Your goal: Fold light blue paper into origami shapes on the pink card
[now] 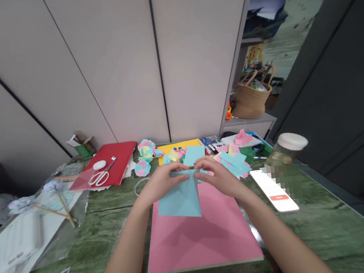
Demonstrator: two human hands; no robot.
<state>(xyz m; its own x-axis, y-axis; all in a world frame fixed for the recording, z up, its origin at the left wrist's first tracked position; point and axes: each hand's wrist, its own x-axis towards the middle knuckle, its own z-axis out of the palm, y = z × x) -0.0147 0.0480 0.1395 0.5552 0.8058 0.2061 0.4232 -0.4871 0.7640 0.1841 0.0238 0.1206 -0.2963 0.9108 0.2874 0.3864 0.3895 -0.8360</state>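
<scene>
While left hand [165, 181] pinches, blue paper [181, 201] hangs below.

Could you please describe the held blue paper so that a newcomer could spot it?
On the green table lies a large pink sheet. Over it, the left hand and right hand hold the blue paper; unlike the blue pieces lying beyond, it is held up.

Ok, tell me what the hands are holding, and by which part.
A light blue sheet of paper, held at its top edge by both hands: the left hand and, toward the right corner, the right hand.
</scene>
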